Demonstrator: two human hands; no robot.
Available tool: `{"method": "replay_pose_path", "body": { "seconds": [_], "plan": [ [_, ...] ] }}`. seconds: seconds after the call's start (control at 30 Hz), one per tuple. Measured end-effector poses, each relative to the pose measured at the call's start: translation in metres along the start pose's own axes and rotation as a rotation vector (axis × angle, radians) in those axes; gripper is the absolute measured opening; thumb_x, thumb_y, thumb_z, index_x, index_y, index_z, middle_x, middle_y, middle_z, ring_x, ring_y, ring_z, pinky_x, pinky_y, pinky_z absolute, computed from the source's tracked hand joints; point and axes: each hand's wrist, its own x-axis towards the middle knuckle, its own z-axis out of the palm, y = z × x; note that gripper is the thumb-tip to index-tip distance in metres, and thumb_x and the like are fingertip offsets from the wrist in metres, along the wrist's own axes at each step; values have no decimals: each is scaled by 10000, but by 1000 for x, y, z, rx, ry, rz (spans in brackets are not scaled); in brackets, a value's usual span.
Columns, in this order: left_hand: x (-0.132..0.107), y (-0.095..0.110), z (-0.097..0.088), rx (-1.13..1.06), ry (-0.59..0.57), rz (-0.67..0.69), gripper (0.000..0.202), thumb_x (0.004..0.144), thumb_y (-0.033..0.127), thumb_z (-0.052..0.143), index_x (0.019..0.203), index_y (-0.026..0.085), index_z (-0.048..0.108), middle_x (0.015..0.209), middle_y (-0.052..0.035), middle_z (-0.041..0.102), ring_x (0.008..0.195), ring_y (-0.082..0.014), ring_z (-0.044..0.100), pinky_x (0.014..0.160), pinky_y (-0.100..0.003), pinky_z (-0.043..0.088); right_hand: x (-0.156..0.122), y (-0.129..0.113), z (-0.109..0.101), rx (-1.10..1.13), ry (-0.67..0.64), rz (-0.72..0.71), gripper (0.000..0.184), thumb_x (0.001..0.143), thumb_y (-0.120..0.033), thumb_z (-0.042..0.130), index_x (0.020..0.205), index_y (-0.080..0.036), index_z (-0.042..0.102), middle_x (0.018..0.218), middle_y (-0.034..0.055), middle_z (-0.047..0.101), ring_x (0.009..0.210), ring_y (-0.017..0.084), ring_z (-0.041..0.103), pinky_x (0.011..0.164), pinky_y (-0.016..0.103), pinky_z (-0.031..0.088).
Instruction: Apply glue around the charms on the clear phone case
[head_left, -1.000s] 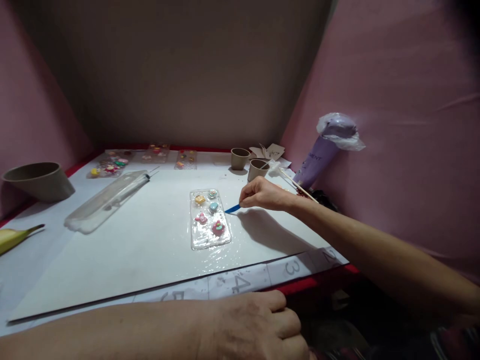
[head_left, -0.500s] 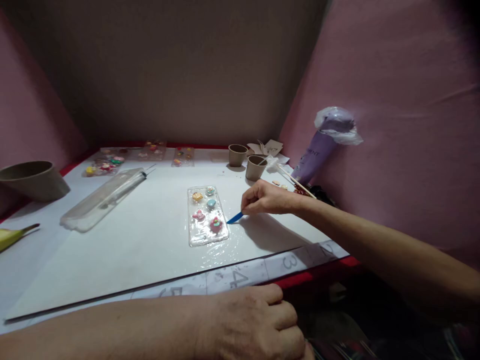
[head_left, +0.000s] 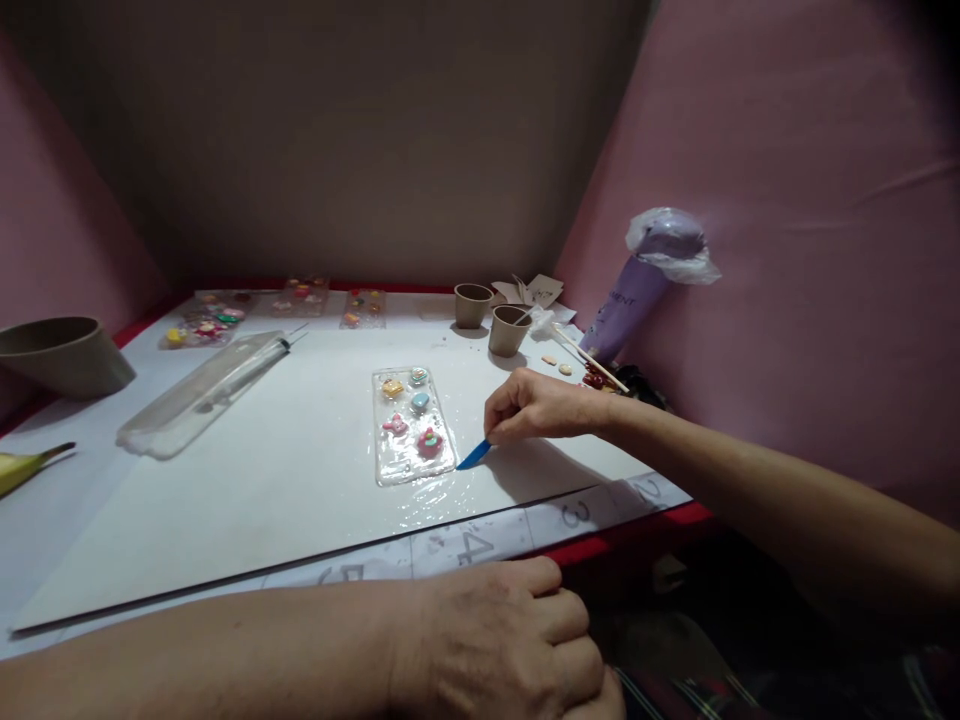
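My right hand (head_left: 540,405) pinches a small blue plastic blade (head_left: 473,456) whose tip is at the lower right corner of a clear phone case (head_left: 390,466). Several pastel charms sit on the case, among them a pink rabbit-like charm (head_left: 396,426) and a round pink charm (head_left: 430,442). Glossy clear liquid (head_left: 435,505) is spread on the white board (head_left: 247,490) along the case's near edge. My left hand (head_left: 510,640) lies at the front edge of the table with its fingers curled; its palm side is hidden.
A long clear packet with a thin pointed tool (head_left: 202,395) lies left. Behind are bags of charms (head_left: 210,322) and two brown cups (head_left: 510,332). A lilac piping bag (head_left: 622,300) leans on the right wall. At far left are a large brown cup (head_left: 75,370) and a banana (head_left: 22,472).
The blue blade has moved down the case's right side towards its lower corner, with my right hand shifting slightly nearer. My left hand stays at the front edge.
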Motion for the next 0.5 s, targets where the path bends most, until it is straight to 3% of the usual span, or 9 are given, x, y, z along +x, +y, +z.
{"method": "replay_pose_path", "body": {
  "seconds": [0.17, 0.33, 0.5],
  "plan": [
    [-1, 0, 1, -5, 1, 20, 217, 910, 161, 534, 1093, 91, 627, 768, -27, 548, 694, -172, 488, 665, -358, 413, -3, 0, 8, 123, -31, 53, 58, 661, -159, 654, 671, -122, 698, 551, -31, 581, 525, 65, 450, 502, 203, 318],
    [-2, 0, 2, 23, 21, 13, 211, 893, 178, 579, 1077, 93, 635, 747, -14, 534, 687, -167, 483, 654, -352, 404, -4, 2, 21, 350, -60, 99, 123, 660, -234, 694, 683, -115, 678, 452, -70, 463, 427, 41, 321, 419, 202, 198],
    [-1, 0, 3, 42, 80, -3, 130, 895, 163, 587, 996, 117, 655, 693, 8, 511, 653, -152, 460, 619, -329, 392, 6, -10, 21, 366, 152, -44, 176, 684, -294, 691, 680, -128, 633, 513, -59, 479, 454, 45, 334, 434, 208, 217]
  ]
}}
